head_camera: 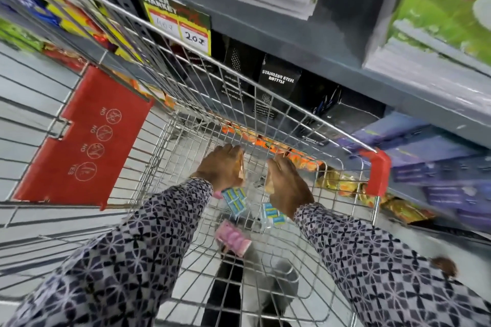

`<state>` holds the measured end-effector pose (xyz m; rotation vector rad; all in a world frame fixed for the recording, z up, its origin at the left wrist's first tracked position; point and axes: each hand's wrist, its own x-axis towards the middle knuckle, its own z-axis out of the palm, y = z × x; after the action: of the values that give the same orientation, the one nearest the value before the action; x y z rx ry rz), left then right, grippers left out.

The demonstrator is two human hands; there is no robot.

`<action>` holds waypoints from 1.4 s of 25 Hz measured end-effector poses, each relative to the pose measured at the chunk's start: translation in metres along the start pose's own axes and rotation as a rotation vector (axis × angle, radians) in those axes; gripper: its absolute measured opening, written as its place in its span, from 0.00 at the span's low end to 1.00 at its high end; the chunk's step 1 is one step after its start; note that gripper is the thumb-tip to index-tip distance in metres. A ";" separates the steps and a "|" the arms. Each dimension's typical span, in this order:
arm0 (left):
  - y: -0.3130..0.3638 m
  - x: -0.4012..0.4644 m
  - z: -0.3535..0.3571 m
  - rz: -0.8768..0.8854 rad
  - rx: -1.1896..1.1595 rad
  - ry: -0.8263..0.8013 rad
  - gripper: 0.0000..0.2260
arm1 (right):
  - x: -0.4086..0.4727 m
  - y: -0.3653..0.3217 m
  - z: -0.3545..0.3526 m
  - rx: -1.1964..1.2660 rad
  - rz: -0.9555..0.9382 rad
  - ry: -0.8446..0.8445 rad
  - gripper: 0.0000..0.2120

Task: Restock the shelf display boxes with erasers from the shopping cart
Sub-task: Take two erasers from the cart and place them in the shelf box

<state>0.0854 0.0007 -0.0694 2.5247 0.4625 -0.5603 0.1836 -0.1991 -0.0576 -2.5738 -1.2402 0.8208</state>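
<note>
Both my arms reach down into the wire shopping cart (265, 103). My left hand (221, 164) and my right hand (288, 183) hover low inside it, palms facing each other, fingers curled; something pale shows at each palm, but blur hides what. On the cart floor lie blue-and-white eraser packs (235, 200) just under my left wrist, another blue-and-white pack (273, 215) under my right wrist, and a pink pack (232, 237) nearer to me. No shelf display box is clearly visible.
A red child-seat flap (85, 141) hangs at the cart's left. Grey shelves (292, 34) stand right behind the cart, with a price tag (180, 24), black bottle boxes (279, 82), purple boxes (438, 167) and snack packets (340, 180).
</note>
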 end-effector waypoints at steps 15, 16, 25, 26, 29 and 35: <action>0.014 -0.001 0.018 -0.065 0.108 0.036 0.43 | -0.024 -0.015 -0.031 -0.017 0.045 -0.020 0.45; 0.015 0.002 0.019 -0.061 0.116 0.023 0.45 | -0.024 -0.014 -0.027 -0.016 0.042 -0.015 0.45; 0.061 -0.092 -0.112 -0.090 -0.328 0.088 0.51 | -0.091 -0.069 -0.132 0.172 -0.044 0.153 0.44; 0.074 -0.123 -0.149 -0.084 -0.335 0.100 0.51 | -0.112 -0.085 -0.165 0.202 -0.064 0.188 0.44; 0.127 -0.214 -0.261 0.036 -0.262 0.248 0.51 | -0.184 -0.126 -0.277 0.218 -0.142 0.313 0.44; 0.274 -0.330 -0.466 0.349 -0.050 0.422 0.51 | -0.333 -0.165 -0.502 0.112 -0.221 0.599 0.46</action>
<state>0.0570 -0.0385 0.5623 2.5909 0.1669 0.1163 0.1792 -0.3059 0.5572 -2.2768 -1.2005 0.0550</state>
